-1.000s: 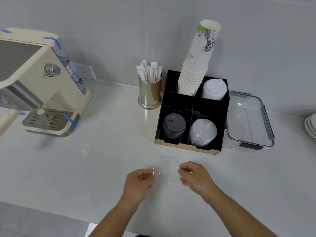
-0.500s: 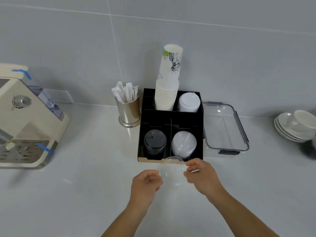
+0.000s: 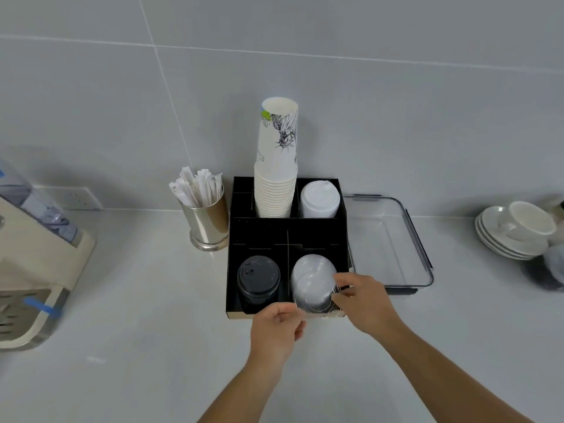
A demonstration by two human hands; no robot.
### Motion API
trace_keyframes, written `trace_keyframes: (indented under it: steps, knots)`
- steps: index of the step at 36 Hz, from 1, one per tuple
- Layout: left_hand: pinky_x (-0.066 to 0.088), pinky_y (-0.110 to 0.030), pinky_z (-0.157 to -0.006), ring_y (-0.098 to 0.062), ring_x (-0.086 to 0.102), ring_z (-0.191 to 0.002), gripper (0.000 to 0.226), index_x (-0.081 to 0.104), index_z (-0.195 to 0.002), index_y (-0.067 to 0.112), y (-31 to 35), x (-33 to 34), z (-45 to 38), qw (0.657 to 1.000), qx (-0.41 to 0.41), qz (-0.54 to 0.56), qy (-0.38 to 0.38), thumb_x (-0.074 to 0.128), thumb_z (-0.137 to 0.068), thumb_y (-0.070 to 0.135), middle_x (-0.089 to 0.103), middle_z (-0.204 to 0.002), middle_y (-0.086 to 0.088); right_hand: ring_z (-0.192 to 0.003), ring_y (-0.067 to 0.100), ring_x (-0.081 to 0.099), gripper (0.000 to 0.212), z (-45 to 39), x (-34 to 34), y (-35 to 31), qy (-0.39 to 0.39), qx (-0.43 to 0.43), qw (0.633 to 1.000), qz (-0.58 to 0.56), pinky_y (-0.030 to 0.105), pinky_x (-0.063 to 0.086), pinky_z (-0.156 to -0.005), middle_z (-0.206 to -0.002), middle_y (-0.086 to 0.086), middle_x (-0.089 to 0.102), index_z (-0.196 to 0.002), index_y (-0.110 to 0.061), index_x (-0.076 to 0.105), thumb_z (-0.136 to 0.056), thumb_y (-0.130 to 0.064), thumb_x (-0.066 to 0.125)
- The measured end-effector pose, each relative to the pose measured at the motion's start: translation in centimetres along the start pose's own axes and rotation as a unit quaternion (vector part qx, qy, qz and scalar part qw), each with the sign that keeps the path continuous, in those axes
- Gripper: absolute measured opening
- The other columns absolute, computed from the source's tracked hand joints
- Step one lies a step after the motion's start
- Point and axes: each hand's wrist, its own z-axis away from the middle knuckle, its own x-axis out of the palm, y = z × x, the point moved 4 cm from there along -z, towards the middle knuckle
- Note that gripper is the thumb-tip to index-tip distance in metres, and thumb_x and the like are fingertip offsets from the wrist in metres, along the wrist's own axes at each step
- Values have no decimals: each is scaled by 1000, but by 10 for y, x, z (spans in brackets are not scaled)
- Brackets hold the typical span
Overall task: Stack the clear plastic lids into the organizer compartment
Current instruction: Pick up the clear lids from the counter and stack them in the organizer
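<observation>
A black organizer (image 3: 259, 233) stands on the white counter against the wall. Its front right compartment holds a stack of clear plastic lids (image 3: 311, 270). Over that stack I hold one more clear lid (image 3: 314, 296) between both hands. My left hand (image 3: 279, 329) pinches the lid's near left edge at the organizer's front wall. My right hand (image 3: 363, 300) grips its right edge. The lid tilts toward me and partly covers the stack.
Black lids (image 3: 258, 277) fill the front left compartment; paper cups (image 3: 276, 178) and white lids (image 3: 319, 198) fill the back ones. A metal cup of wrapped stirrers (image 3: 204, 215) stands left, a coffee machine (image 3: 33, 270) far left, a clear container (image 3: 387, 242) right, saucers and cup (image 3: 515, 230) far right.
Both hands have carried the clear lid forward from the open counter up to the front right compartment, over the stack. The view has moved closer to the organizer.
</observation>
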Motion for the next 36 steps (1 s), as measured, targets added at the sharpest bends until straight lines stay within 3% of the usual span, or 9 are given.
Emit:
trace_keyframes:
  steps: [3,8,12,18,30,36]
  knots:
    - [61,-27,-64,-15,69,-62,6,73,-90,3,5,6,-7,1000,-2,10,2,70,-85,0,75,-72,-10,-88,19,67,19,-9,1,-6,-8,-30,999,35,28,52,-56,-96,4,70,-100,-20,70,-83,-14,66]
    - [58,-26,-62,-18,63,-59,10,74,-80,0,13,12,-16,1000,14,3,-12,66,-86,-2,70,-63,-8,-73,13,56,31,-19,4,-11,-24,-64,994,81,24,47,-56,-90,-4,66,-114,-24,67,-83,-27,64]
    - [61,-26,-63,-16,68,-60,11,75,-81,3,17,15,-23,1000,16,-8,-6,67,-88,1,74,-66,-7,-94,11,59,49,-24,7,-13,-16,-67,994,87,19,46,-69,-112,-6,66,-131,-29,60,-82,-29,68]
    - [60,-32,-66,-13,69,-59,15,75,-77,8,22,18,-28,999,32,-37,8,67,-88,5,74,-63,-2,-121,19,54,61,-31,10,-16,-7,-80,989,127,21,40,-92,-137,-1,56,-143,-20,49,-86,-29,68]
    - [61,-29,-59,-8,70,-57,24,75,-71,26,23,16,-37,986,100,-128,20,68,-91,15,75,-64,3,-113,23,57,51,-43,19,-15,-6,-96,986,137,23,42,-86,-128,5,60,-132,-13,55,-84,-25,70]
    - [62,-30,-66,-4,72,-64,29,69,-79,43,28,14,-34,967,172,-186,8,66,-91,17,75,-68,21,-136,23,43,73,-40,22,-11,-45,-96,982,156,35,40,-109,-152,0,42,-147,-19,40,-84,-39,69]
